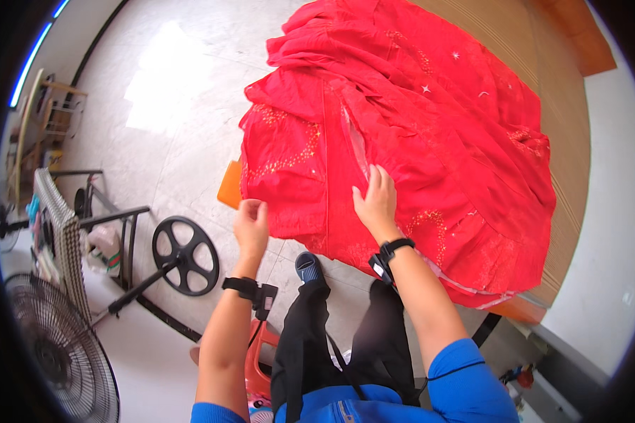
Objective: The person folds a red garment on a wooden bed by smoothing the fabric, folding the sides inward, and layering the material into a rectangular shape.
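A large red cloth (413,132), printed with gold and white star patterns, lies rumpled over a bed with a tan woven surface. Its folds and seams run towards me, and a pale edge shows along one opening. My left hand (252,227) is at the near left border of the cloth, its fingers curled; whether the fabric is pinched between them is hidden. Over the middle of the near part, my right hand (378,203) rests on or just above the cloth, thumb apart from the fingers, beside the pale-edged opening.
The tan bed surface (563,174) shows at right, with an orange-brown wooden edge (518,309). On the left stand a black spoked wheel (186,256) on a metal frame and a fan (58,354). A pink plastic stool (259,354) is by my legs. Tiled floor (190,158) lies beyond.
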The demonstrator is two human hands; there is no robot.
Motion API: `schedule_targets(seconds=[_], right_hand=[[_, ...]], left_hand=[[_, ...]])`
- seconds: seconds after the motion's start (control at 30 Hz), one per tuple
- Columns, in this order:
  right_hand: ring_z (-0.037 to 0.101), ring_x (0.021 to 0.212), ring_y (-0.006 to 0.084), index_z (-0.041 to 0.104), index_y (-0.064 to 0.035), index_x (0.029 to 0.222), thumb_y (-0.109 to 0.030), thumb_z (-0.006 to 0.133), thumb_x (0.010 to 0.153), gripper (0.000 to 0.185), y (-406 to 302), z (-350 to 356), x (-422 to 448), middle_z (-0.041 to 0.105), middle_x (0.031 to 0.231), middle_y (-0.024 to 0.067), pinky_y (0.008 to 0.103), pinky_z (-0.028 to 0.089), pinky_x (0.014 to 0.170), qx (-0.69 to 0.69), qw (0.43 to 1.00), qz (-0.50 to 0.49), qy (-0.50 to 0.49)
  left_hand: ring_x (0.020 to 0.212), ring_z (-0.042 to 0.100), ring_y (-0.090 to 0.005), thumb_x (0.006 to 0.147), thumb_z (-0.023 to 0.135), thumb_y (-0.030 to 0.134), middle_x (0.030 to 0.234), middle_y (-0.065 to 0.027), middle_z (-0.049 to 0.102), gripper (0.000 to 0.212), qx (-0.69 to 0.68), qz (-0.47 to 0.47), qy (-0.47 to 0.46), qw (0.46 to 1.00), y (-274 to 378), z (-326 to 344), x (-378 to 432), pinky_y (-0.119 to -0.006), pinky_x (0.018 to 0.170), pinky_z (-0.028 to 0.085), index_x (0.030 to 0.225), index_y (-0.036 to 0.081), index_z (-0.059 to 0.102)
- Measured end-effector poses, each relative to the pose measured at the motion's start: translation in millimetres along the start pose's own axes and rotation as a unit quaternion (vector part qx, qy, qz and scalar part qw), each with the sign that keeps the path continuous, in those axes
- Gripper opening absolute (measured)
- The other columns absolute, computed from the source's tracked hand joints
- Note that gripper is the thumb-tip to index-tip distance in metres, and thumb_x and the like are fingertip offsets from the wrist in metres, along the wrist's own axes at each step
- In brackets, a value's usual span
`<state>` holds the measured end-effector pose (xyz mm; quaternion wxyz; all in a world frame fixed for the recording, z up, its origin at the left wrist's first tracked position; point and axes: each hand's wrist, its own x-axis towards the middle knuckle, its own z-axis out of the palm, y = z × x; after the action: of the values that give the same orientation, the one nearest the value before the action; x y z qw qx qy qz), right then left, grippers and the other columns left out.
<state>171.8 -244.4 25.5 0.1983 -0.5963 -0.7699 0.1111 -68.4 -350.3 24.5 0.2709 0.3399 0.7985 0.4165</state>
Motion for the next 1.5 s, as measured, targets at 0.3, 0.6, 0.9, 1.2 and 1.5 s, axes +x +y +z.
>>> schedule_targets(seconds=[0.3, 0.6, 0.9, 1.2, 1.5], right_hand=[[0.055, 0.074, 0.0320, 0.050, -0.0047, 0.078, -0.012, 0.061, 0.071, 0.015, 20, 38, 78, 0.053, 0.077, 0.0101, 0.0424, 0.049, 0.059, -0.180, 0.983, 0.035, -0.008], [0.045, 0.055, 0.0364, 0.043, 0.0000, 0.071, -0.002, 0.057, 0.081, 0.017, -24, -105, 94, 0.042, 0.062, 0.0165, 0.0412, 0.035, 0.048, 0.189, 0.978, 0.033, -0.085], [0.044, 0.044, 0.0277, 0.038, -0.0060, 0.057, -0.011, 0.068, 0.073, 0.035, -56, -129, 67, 0.038, 0.053, 0.0096, 0.0350, 0.035, 0.043, 0.175, 0.981, -0.016, -0.080], [0.047, 0.051, 0.0257, 0.041, -0.0078, 0.055, -0.013, 0.066, 0.048, 0.027, -133, -146, 36, 0.041, 0.054, 0.0078, 0.0362, 0.038, 0.047, -0.092, 0.985, 0.079, -0.125], [0.052, 0.072, 0.0219, 0.051, -0.0120, 0.067, -0.018, 0.065, 0.061, 0.016, -185, -114, -18, 0.050, 0.069, 0.0034, 0.0345, 0.041, 0.065, -0.206, 0.939, 0.189, -0.200]], left_hand=[[0.088, 0.060, -0.0172, 0.084, 0.062, 0.011, 0.095, -0.0130, 0.062, 0.026, -0.135, -0.008, -0.243, 0.961, 85, 64, 96, -0.028, 0.074, 0.048, 0.107, 0.000, 0.055], [0.108, 0.051, -0.0277, 0.078, 0.044, 0.072, 0.119, -0.0122, 0.054, 0.082, -0.550, -0.469, -0.345, 0.599, 145, 147, 131, -0.043, 0.097, 0.038, 0.128, 0.008, 0.039], [0.113, 0.051, -0.0272, 0.091, 0.054, 0.025, 0.123, -0.0110, 0.053, 0.040, -0.645, -0.327, -0.301, 0.621, 158, 121, 297, -0.041, 0.101, 0.037, 0.125, 0.005, 0.045], [0.103, 0.052, -0.0191, 0.079, 0.049, -0.006, 0.112, -0.0091, 0.054, 0.035, -0.375, -0.234, -0.454, 0.774, 192, 13, 318, -0.033, 0.089, 0.042, 0.113, 0.001, 0.047], [0.073, 0.058, -0.0136, 0.078, 0.057, 0.003, 0.082, -0.0040, 0.062, 0.013, -0.025, -0.099, -0.702, 0.705, 121, -40, 342, -0.026, 0.067, 0.046, 0.091, 0.001, 0.060]])
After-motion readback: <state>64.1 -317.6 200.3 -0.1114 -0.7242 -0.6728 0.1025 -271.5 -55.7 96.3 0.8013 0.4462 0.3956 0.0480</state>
